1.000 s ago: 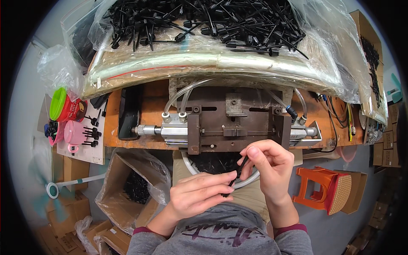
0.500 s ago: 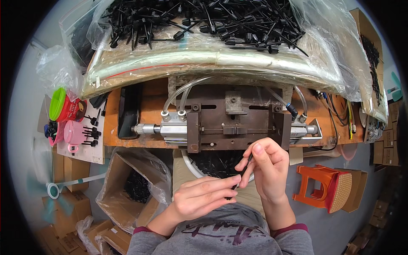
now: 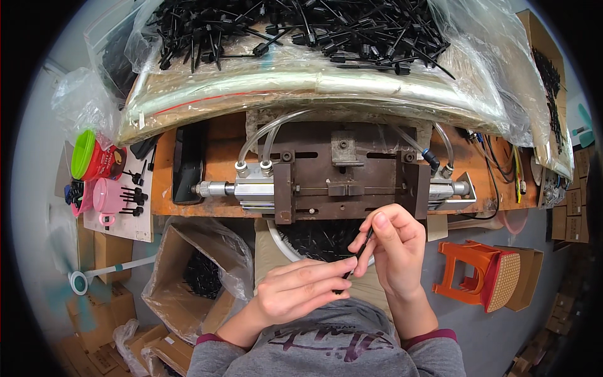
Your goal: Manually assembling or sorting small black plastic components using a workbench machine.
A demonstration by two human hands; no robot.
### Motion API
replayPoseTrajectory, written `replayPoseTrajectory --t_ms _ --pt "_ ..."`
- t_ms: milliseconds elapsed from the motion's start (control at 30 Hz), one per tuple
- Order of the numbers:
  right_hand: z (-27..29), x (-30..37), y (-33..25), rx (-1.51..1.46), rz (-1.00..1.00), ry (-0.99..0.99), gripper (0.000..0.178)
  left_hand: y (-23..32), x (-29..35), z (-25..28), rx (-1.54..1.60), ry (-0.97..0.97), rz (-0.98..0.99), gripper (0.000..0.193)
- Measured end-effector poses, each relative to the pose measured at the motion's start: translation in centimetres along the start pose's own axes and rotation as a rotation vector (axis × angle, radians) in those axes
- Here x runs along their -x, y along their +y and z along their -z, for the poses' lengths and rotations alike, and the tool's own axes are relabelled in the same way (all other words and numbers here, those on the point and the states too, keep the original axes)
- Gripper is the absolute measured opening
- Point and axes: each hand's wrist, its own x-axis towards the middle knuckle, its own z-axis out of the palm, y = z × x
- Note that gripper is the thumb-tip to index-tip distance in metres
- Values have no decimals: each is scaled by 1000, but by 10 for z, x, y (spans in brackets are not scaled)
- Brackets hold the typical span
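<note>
Black rod (image 3: pixel 362 250) pinched; plastic-lined carton (image 3: pixel 166 273) contains black parts (image 3: pixel 202 275).

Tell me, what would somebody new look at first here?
Probably the big heap of black parts at the top, on crinkly clear plastic. Next might come the orange stool on the right and the green-and-red tub on the left. In the middle, just below the metal machine, the left hand and right hand hold a thin black piece.
</note>
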Motion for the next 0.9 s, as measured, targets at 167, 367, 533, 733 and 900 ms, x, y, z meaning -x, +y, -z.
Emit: replayPoseTrajectory --t_ms 167,367,533,733,900 --pt "1 2 2 27 21 -2 22 0 1 -1 5 1 12 29" --pt "0 4 2 9 23 -36 20 -1 1 -1 20 6 27 29" --pt "0 5 4 11 17 -49 20 -1 3 -1 20 -1 41 28" --pt "2 5 7 -23 1 -55 18 -3 6 -2 21 9 46 29" --pt "-1 6 7 -61 -5 -23 11 -6 4 -3 16 19 25 29"
